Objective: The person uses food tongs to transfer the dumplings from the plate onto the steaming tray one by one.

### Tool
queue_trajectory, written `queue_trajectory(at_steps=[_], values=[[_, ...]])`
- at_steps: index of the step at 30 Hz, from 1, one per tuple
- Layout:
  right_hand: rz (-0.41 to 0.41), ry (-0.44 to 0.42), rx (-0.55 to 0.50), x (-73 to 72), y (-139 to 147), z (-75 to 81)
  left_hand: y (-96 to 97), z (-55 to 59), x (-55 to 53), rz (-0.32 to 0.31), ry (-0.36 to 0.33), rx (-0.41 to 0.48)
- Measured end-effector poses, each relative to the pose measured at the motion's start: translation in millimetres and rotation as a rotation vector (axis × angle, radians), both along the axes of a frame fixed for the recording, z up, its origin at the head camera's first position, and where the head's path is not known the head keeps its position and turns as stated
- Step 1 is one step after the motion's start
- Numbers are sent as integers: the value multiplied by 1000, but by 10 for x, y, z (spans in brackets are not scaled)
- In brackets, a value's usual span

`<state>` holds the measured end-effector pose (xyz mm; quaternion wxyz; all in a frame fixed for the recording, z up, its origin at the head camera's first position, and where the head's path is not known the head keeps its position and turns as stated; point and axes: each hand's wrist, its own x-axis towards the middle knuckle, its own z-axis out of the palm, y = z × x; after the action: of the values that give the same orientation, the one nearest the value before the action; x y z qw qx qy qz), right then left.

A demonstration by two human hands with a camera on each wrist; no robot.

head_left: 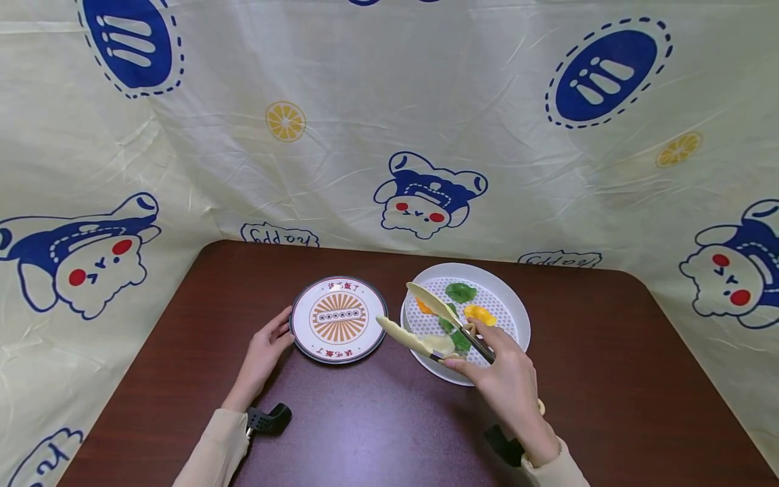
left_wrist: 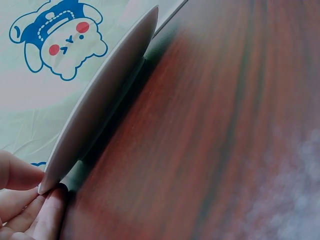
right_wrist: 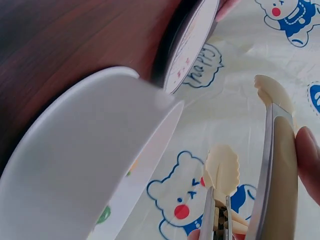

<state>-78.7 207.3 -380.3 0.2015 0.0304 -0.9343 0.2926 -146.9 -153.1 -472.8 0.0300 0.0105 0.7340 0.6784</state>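
My left hand [head_left: 262,355] pinches the near-left rim of a round white plate [head_left: 339,341] with a dark edge, orange rays and red lettering. In the left wrist view, the thumb lies above the plate [left_wrist: 102,102] rim and the fingers below. With my right hand [head_left: 508,372] I hold cream-tipped tongs [head_left: 433,302], arms spread apart, over a white perforated basket [head_left: 521,321]. Inside lie green leafy pieces [head_left: 460,292], a yellow piece [head_left: 481,314], an orange piece [head_left: 424,308] and a pale piece [head_left: 441,343]. Nothing shows between the tong tips in the right wrist view.
Plate and basket stand side by side on a dark brown wooden table [head_left: 341,419]. A pale sheet [head_left: 341,176] printed with cartoon bears and orange slices hangs behind the table's far edge. Both wrists carry black camera mounts [head_left: 270,419].
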Motion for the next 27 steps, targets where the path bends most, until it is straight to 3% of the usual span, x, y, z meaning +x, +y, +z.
queue_trajectory(at_steps=[10, 27], values=[[57, 39, -44, -17, -243, -23, -4, -50, -19, 5, 7, -6], [91, 21, -104, 24, -520, -82, -5, -47, -21, 9, 7, 2]])
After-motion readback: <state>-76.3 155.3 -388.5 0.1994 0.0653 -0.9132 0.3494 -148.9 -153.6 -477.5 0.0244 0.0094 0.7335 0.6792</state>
